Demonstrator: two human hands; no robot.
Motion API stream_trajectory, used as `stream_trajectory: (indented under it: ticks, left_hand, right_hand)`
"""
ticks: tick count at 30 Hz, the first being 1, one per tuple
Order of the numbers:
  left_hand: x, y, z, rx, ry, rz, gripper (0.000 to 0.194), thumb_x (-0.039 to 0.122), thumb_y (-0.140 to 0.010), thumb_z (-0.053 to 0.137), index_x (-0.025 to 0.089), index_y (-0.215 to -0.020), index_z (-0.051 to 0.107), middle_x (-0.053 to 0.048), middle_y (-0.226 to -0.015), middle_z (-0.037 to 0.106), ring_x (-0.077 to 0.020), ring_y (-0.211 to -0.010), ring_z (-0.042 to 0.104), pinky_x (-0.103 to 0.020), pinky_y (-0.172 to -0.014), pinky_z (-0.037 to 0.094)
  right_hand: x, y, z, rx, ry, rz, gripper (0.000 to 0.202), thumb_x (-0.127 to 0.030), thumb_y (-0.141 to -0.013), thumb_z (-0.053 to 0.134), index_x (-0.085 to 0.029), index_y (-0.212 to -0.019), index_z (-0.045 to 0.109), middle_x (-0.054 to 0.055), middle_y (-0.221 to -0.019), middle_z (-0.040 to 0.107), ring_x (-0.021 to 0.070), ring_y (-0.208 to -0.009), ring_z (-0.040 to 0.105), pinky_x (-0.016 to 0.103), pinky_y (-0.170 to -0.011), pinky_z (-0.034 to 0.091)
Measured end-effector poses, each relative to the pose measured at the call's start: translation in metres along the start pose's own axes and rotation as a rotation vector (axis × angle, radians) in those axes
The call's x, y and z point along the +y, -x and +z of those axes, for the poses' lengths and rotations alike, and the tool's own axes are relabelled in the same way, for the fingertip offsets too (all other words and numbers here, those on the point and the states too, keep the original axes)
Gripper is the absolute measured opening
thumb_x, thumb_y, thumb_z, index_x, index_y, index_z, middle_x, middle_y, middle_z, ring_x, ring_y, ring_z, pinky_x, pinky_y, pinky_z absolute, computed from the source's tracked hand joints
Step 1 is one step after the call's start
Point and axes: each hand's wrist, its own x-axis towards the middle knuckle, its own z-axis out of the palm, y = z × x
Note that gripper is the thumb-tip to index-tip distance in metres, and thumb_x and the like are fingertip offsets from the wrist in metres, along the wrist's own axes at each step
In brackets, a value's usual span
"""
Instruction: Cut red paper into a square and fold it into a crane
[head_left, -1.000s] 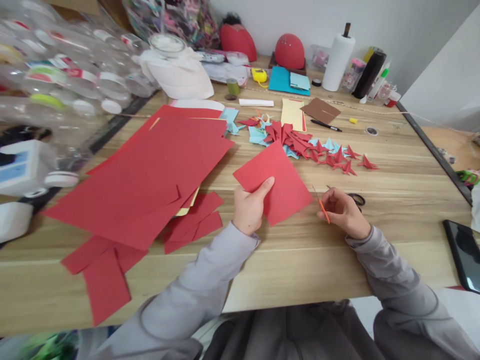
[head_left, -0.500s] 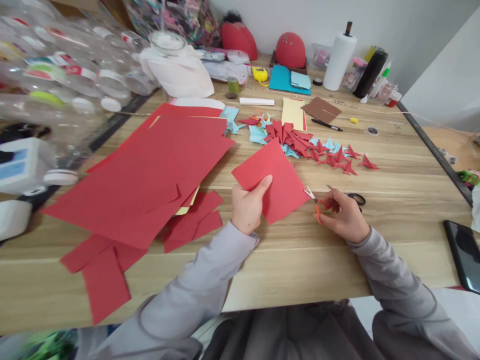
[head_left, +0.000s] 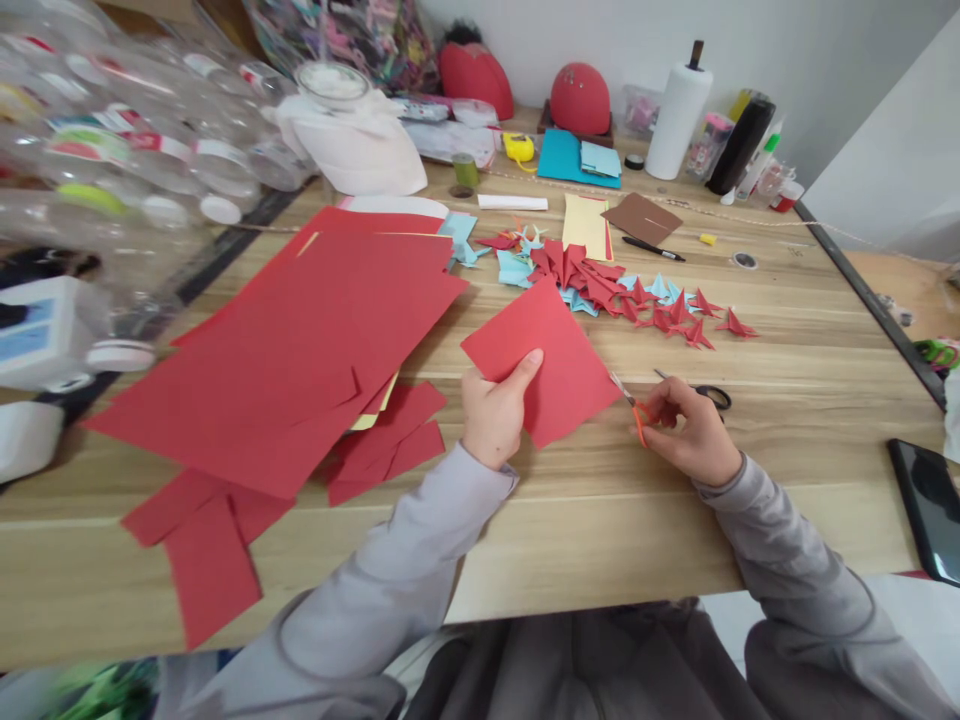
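Pinching a red paper square [head_left: 566, 385] between thumb and fingers, the left hand [head_left: 496, 405] is nearly closed. The right hand [head_left: 694, 430], loosely curled, has the orange-handled scissors [head_left: 636, 412], blades at the square's right corner. Black-handled scissors [head_left: 712, 397] lie just beside that hand, large red sheets [head_left: 300, 350] to the left, folded red cranes [head_left: 675, 315] on the far side.

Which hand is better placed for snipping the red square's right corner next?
Right, I'd say: the right grip holds the orange-handled scissors near that corner, while the left grip holds the red square.
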Motion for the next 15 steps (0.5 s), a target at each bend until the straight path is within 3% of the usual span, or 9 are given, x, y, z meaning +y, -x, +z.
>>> stream_trajectory:
  ticks: [9, 15]
  left_hand:
    - [0.0016, -0.0002, 0.0002, 0.012, -0.040, 0.099, 0.022, 0.028, -0.060, 0.078, 0.015, -0.076, 0.071, -0.004, -0.081, 0.072, -0.0178, -0.085, 0.067, -0.031, -0.086, 0.053]
    - [0.0018, 0.0001, 0.0009, 0.018, -0.038, 0.086, 0.024, 0.028, -0.059, 0.078, 0.014, -0.077, 0.070, -0.004, -0.082, 0.072, -0.0187, -0.086, 0.067, -0.032, -0.085, 0.053]
  right_hand:
    - [0.0017, 0.0006, 0.0002, 0.011, 0.108, -0.048, 0.018, -0.015, -0.066, 0.064, -0.020, -0.077, 0.051, -0.002, -0.066, 0.053, 0.0094, -0.055, 0.044, 0.022, -0.052, 0.039]
    - [0.0053, 0.0006, 0.0013, 0.015, 0.112, -0.054, 0.020, -0.009, -0.065, 0.061, -0.020, -0.079, 0.052, -0.003, -0.066, 0.052, 0.0092, -0.055, 0.044, 0.022, -0.051, 0.039]
